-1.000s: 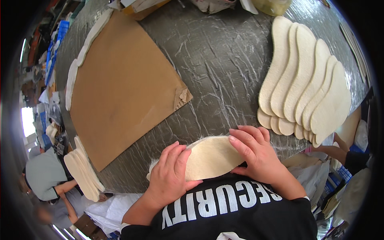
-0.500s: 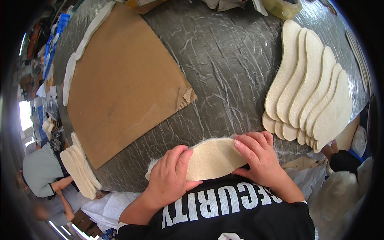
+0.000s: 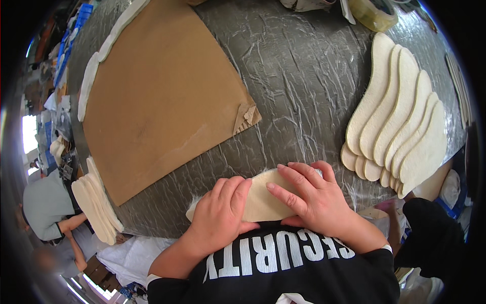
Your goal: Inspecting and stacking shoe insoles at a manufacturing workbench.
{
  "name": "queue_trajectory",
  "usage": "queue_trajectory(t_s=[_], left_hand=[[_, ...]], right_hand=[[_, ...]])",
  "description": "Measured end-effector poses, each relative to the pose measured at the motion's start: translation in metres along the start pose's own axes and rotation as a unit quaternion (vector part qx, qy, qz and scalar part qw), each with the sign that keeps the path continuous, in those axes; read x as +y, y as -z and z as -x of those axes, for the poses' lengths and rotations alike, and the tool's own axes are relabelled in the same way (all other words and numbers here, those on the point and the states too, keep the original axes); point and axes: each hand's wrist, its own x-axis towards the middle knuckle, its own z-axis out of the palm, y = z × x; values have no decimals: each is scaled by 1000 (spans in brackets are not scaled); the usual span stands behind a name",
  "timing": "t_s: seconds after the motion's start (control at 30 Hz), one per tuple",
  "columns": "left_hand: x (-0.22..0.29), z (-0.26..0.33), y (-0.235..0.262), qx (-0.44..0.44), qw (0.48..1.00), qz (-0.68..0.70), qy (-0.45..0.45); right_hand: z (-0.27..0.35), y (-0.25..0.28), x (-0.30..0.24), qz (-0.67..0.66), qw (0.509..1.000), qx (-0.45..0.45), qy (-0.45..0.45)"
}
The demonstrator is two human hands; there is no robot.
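A cream felt insole [image 3: 267, 201] with a fuzzy edge lies crosswise at the near edge of the table, in front of my body. My left hand [image 3: 221, 210] grips its left part, fingers over the top and thumb along the near edge. My right hand [image 3: 315, 198] lies over its right part, thumb at the near side and fingers bent across it. Both palms hide the insole's ends, and I cannot tell whether more than one layer is under them. To the right, several insoles [image 3: 390, 109] lie fanned out in overlapping rows.
A large brown cardboard sheet [image 3: 162, 96] with a torn corner covers the left of the plastic-wrapped table [image 3: 288, 101]. More insoles [image 3: 95, 207] are stacked at its left edge. A tape roll [image 3: 377, 15] sits at the far right. Another person [image 3: 48, 202] is at the left.
My right hand has slid left over the insole, covering more of it, with its fingers now across the top. The view has shifted slightly, so the table's things appear displaced.
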Motion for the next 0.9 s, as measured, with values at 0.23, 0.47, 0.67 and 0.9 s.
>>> queue_trajectory(t_s=[0.23, 0.47, 0.67, 0.9], left_hand=[[-23, 20, 12, 61, 985, 128, 101], [-70, 31, 16, 84, 917, 356, 158], [-70, 28, 17, 75, 875, 435, 197], [-69, 31, 14, 82, 886, 408, 205]], right_hand=[[-2, 2, 1, -13, 1000, 25, -12], [-5, 14, 17, -42, 997, 60, -34], [0, 11, 32, -116, 989, 91, -33], [2, 6, 13, -21, 995, 89, -39]])
